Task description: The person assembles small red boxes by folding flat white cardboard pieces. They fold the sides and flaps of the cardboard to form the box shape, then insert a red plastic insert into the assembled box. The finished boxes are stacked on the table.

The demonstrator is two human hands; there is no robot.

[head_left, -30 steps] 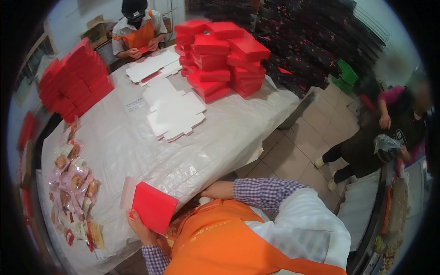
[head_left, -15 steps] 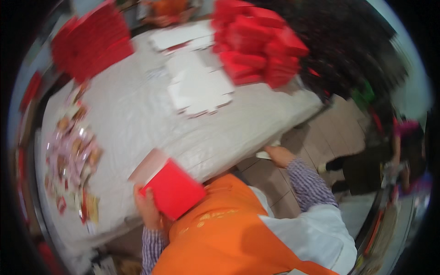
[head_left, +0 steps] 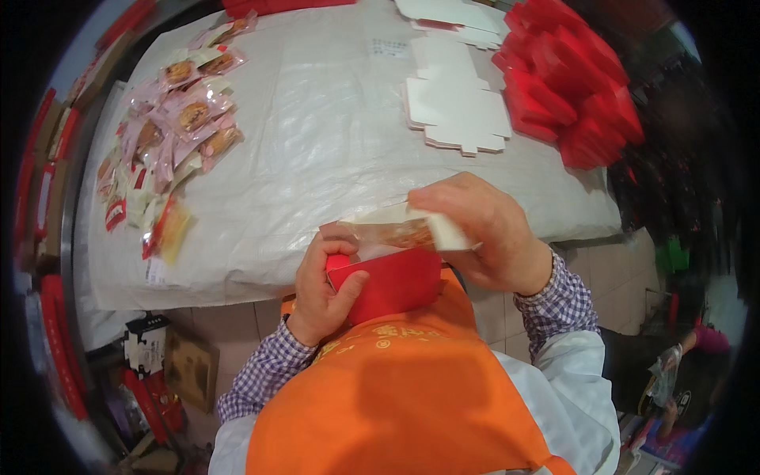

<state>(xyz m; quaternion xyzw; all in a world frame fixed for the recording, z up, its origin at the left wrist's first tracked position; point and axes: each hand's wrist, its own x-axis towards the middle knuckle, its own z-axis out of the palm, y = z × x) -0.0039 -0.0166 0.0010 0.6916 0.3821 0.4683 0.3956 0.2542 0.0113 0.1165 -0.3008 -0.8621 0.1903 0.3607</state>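
Note:
Close to my body, my left hand (head_left: pixel 323 294) grips a red cardboard box (head_left: pixel 392 286) by its left end, thumb across the front. The box's top is open. At its mouth, my right hand (head_left: pixel 492 229) has its fingers curled over a cream-edged packet (head_left: pixel 404 231), whose clear film shows something brownish inside. The packet lies partly behind the box's front wall, and I cannot tell how far in it sits. My right fingertips are slightly blurred.
Wrapped pastries (head_left: pixel 194 116) lie heaped at the table's left. Flat white carton blanks (head_left: pixel 459 103) are stacked farther off, beside a pile of red boxes (head_left: pixel 566 87). The table (head_left: pixel 309 150) has a pale plastic cover. Another person's hand (head_left: pixel 708 340) is at the right, by a clear bag.
My right hand has come from beyond the table's edge to the box, bringing a packet. The box has turned in my left hand, and the view has shifted.

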